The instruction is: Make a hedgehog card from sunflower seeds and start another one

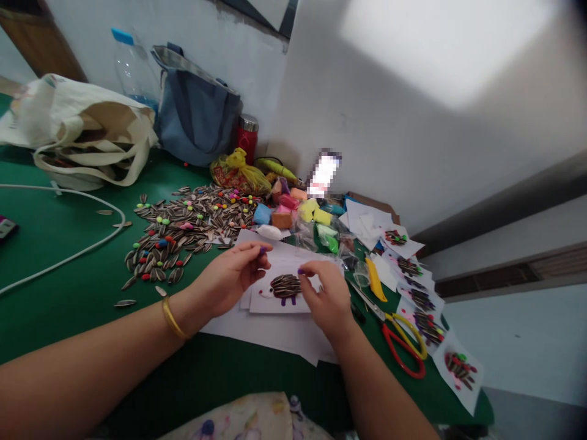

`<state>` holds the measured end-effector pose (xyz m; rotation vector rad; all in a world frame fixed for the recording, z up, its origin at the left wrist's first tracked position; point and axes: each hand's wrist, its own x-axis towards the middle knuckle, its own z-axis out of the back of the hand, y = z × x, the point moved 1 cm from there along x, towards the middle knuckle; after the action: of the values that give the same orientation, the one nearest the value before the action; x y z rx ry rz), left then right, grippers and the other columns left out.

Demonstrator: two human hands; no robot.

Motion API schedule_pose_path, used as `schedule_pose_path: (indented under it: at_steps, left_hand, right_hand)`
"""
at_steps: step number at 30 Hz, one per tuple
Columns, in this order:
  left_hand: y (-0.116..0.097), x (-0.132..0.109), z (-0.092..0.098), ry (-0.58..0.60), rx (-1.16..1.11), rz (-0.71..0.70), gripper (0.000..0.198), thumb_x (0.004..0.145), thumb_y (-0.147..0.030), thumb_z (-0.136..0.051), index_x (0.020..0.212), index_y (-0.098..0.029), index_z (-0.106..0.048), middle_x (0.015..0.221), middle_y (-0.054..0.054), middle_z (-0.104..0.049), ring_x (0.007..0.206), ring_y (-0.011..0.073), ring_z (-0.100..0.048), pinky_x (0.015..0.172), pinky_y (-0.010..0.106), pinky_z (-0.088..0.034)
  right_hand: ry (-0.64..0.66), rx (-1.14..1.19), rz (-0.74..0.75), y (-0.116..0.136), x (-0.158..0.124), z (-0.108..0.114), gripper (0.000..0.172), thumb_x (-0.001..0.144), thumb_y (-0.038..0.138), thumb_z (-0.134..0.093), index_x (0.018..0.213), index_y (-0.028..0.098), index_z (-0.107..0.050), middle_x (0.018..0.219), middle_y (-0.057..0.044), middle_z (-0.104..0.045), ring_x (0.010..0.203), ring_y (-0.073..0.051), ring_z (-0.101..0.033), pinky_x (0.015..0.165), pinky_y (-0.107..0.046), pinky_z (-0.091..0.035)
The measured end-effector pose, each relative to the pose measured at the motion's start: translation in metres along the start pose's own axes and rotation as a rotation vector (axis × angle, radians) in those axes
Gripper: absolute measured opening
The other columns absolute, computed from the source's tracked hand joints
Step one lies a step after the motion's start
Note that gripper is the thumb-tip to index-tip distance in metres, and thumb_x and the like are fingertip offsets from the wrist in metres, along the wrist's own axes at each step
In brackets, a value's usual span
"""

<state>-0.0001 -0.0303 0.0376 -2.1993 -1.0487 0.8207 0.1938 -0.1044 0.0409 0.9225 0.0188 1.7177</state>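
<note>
Purple clay (263, 250) sits in a small bit between the thumb and forefinger of my left hand (232, 272), the two tips pressed onto it, the other fingers curled loosely. A second purple bit (300, 272) shows at the tips of my right hand (330, 299), where thumb and forefinger meet around it. Both bits are above the table, to either side of a hedgehog picture (270, 307) lying flat below my hands. Its body is made of striped sunflower seeds (285, 286), with purple legs (288, 301) under it and a red nose at the left end; my right hand covers the other end. That picture rests on more white paper (257, 333). On my left wrist is a gold bangle (174, 318).

Just past the paper lie lumps of coloured clay (262, 214), blue, orange, pink and yellow, some among clear wrappers. To the left spreads a heap of seeds (206, 220) dotted with bright little pieces. Scissors (376, 311) with one red and one yellow handle lie right of my right hand, near a yellow-handled tool (376, 280). Along the right edge of the green table (68, 318) runs a row of other seed pictures (461, 370). Farther back stand a red flask (247, 137), a blue bag (192, 116) and a white cloth bag (110, 146).
</note>
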Motion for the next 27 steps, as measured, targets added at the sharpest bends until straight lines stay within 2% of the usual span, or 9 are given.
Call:
schedule_pose_path:
  at_steps: [3, 7, 10, 13, 20, 27]
  left_hand:
    - [-0.005, 0.004, 0.005, -0.019, 0.434, -0.127, 0.018, 0.082, -0.024, -0.065, 0.096, -0.017, -0.073, 0.073, 0.003, -0.065, 0.071, 0.0148, -0.059, 0.067, 0.023, -0.045]
    - [-0.005, 0.004, 0.009, 0.079, 0.961, -0.339, 0.02, 0.077, -0.021, -0.064, 0.092, -0.023, -0.076, 0.086, 0.004, -0.072, 0.082, 0.0212, -0.06, 0.077, 0.028, -0.044]
    - [0.0, 0.0, 0.009, 0.192, 1.343, -0.424, 0.027, 0.081, -0.022, -0.055, 0.099, -0.025, -0.075, 0.095, 0.006, -0.072, 0.09, 0.0243, -0.06, 0.085, 0.033, -0.042]
    - [0.005, -0.006, 0.008, 0.295, 1.649, -0.457, 0.031, 0.082, -0.022, -0.05, 0.102, -0.022, -0.074, 0.084, 0.009, -0.069, 0.082, 0.0245, -0.06, 0.079, 0.035, -0.042]
    - [0.011, -0.017, -0.002, 0.405, 1.986, -0.451, 0.032, 0.086, -0.022, -0.044, 0.101, -0.016, -0.071, 0.079, 0.014, -0.066, 0.071, 0.0271, -0.06, 0.066, 0.037, -0.04]
    - [0.017, -0.019, -0.001, 0.378, 1.939, -0.464, 0.033, 0.085, -0.021, -0.044, 0.106, -0.014, -0.069, 0.079, 0.015, -0.066, 0.069, 0.0276, -0.06, 0.066, 0.038, -0.039]
  right_hand:
    - [0.079, -0.028, -0.057, -0.017, 0.002, -0.001, 0.011, 0.09, 0.019, -0.058, 0.098, 0.02, -0.066, 0.09, -0.005, -0.07, 0.087, -0.021, -0.063, 0.081, -0.036, -0.045]
    - [0.248, -0.026, -0.064, -0.019, 0.002, -0.01, 0.008, 0.087, 0.018, -0.064, 0.089, 0.021, -0.071, 0.086, -0.004, -0.069, 0.086, -0.019, -0.063, 0.078, -0.033, -0.045]
    - [0.249, -0.068, -0.089, -0.018, 0.001, -0.015, 0.007, 0.085, 0.019, -0.067, 0.087, 0.022, -0.074, 0.083, -0.003, -0.067, 0.084, -0.019, -0.061, 0.077, -0.032, -0.044]
    - [0.243, -0.098, -0.099, -0.019, 0.0, -0.017, 0.007, 0.085, 0.019, -0.068, 0.087, 0.022, -0.074, 0.082, -0.003, -0.065, 0.083, -0.019, -0.06, 0.077, -0.032, -0.044]
    - [0.253, -0.075, -0.129, -0.02, -0.001, -0.019, 0.009, 0.083, 0.016, -0.069, 0.089, 0.022, -0.073, 0.085, -0.002, -0.066, 0.088, -0.019, -0.06, 0.08, -0.032, -0.043]
    - [0.27, -0.058, -0.149, -0.021, -0.001, -0.021, 0.01, 0.083, 0.016, -0.07, 0.088, 0.023, -0.075, 0.085, -0.002, -0.066, 0.087, -0.018, -0.06, 0.08, -0.032, -0.043]
